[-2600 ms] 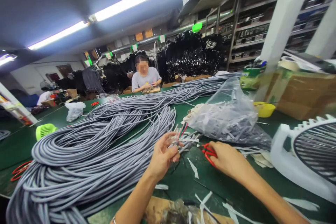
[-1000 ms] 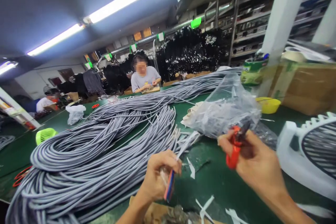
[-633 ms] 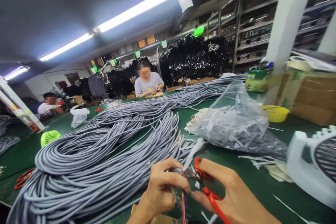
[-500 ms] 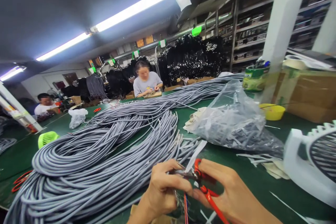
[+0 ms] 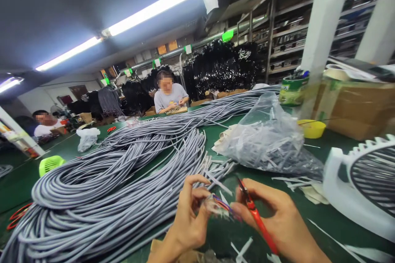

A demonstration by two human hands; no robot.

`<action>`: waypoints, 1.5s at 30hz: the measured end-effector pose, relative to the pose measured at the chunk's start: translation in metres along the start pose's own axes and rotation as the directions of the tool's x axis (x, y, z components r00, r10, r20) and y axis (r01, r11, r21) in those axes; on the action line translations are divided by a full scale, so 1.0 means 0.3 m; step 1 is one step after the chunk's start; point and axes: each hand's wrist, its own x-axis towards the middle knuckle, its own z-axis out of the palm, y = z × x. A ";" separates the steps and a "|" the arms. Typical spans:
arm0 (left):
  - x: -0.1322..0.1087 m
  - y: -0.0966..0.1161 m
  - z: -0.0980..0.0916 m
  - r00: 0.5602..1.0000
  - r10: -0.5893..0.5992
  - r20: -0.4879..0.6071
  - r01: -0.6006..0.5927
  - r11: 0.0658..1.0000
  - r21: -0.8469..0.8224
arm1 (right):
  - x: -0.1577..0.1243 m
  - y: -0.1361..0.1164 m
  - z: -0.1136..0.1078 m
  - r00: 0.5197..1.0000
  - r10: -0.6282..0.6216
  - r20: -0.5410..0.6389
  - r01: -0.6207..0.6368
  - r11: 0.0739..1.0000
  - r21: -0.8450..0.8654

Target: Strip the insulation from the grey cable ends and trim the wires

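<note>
My left hand point(image 5: 191, 215) pinches a cable end in front of me, where thin red, blue and orange wires point(image 5: 221, 202) come out among pale, stringy strands. In my right hand point(image 5: 277, 211) is a pair of red-handled cutters point(image 5: 259, 222), their dark tip pointing up and away from the wires. The thumb and fingertip of that hand are at the free ends of the wires; blur hides whether they grip them. A large coil of grey cables point(image 5: 123, 189) lies on the green table to the left, its cut ends point(image 5: 212, 166) just beyond my hands.
A clear plastic bag point(image 5: 265, 144) of pale scraps stands behind my right hand. To the right are a white fan point(image 5: 336, 185), a yellow bowl point(image 5: 311, 128) and a cardboard box point(image 5: 354, 107). Scrap strips point(image 5: 243, 248) litter the near table. A co-worker point(image 5: 170, 94) sits across.
The cutters have come away from the left fingers and turned upward in my right hand. A white strip there has dropped from the grip, and the coloured wires now point right between my hands.
</note>
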 end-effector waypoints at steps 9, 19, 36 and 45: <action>0.014 -0.006 0.046 0.976 -0.203 0.079 0.207 0.977 -0.042 | -0.031 -0.003 0.059 0.968 -0.009 -0.249 0.051 0.986 0.162; 0.038 -0.034 0.056 0.968 -0.250 0.002 0.239 0.922 -0.306 | -0.014 -0.014 0.076 0.927 0.277 -0.254 -0.191 0.929 0.318; 0.028 -0.050 0.039 0.978 -0.147 0.150 0.191 0.920 -0.342 | 0.002 -0.004 0.078 0.851 0.524 -0.044 -0.418 0.725 0.547; 0.027 -0.001 0.002 0.946 0.314 -0.083 -0.315 0.949 -0.001 | -0.010 -0.015 0.061 0.988 0.152 -0.011 -0.152 0.988 0.019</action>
